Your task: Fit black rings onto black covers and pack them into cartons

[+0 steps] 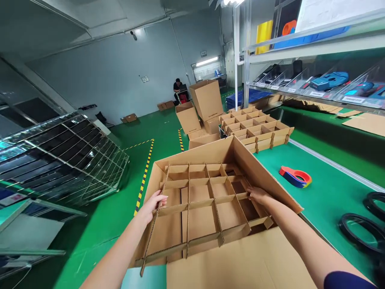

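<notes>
A cardboard divider grid sits inside an open cardboard box, tilted, with its near end at the box's front edge. My left hand pinches the grid's left strip between thumb and fingers. On the other side, my right hand grips the grid's right part beside the box's right flap; its fingertips are partly hidden by the cardboard. Brown cardboard shows through the cells below. The box's near flap is folded out toward me.
More assembled dividers are stacked behind the box. A red and blue tape dispenser and black rings lie on the green table at right, below a shelf of bins. A wire cage stands left; a person sits far back.
</notes>
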A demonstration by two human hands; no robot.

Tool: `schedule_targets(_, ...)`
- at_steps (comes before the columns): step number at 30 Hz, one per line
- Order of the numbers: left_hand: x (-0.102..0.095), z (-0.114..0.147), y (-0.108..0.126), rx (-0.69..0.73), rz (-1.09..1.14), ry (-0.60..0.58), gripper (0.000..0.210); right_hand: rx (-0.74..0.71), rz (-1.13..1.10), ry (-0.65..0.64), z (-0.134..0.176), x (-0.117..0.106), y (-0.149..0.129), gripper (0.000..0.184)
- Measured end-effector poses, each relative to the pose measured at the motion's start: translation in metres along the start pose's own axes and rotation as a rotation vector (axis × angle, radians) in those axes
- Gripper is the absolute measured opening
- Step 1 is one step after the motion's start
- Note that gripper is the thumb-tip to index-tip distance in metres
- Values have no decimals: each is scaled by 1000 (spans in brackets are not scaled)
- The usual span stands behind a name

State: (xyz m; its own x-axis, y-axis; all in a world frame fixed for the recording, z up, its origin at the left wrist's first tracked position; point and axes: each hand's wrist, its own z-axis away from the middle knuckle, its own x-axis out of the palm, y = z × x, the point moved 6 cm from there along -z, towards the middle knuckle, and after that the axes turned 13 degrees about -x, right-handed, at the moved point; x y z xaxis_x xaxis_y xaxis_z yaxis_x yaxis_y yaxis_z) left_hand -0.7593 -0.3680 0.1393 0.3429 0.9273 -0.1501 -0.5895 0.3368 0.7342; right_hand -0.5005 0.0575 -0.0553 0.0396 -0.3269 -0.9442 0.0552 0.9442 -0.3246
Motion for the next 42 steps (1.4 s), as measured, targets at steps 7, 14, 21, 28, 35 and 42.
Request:
schedule_targets(7, 14, -49, -36, 65, -151, 10, 83, -44, 88, -15, -7, 52, 18, 34)
schedule_targets(14, 20, -119, -89, 53, -419, 115, 61, -111, 122, 63, 4, 99, 28, 45)
schedule_targets(21, 53, -167, -160, 56, -812, 353, 66, -117, 147, 27, -2, 118, 14, 43)
schedule_targets(28, 88, -150, -192, 179, -1051, 330, 68, -2, 26, 122, 21, 82, -55, 51)
schedule_targets(35, 62, -198, -201, -1, -996, 438, 69, -232, -86, 345, 125, 81, -136, 37)
schedule_targets(42, 49, -206, -224, 49, -983, 459, 76, -226, -121, 435, 154, 96, -145, 25)
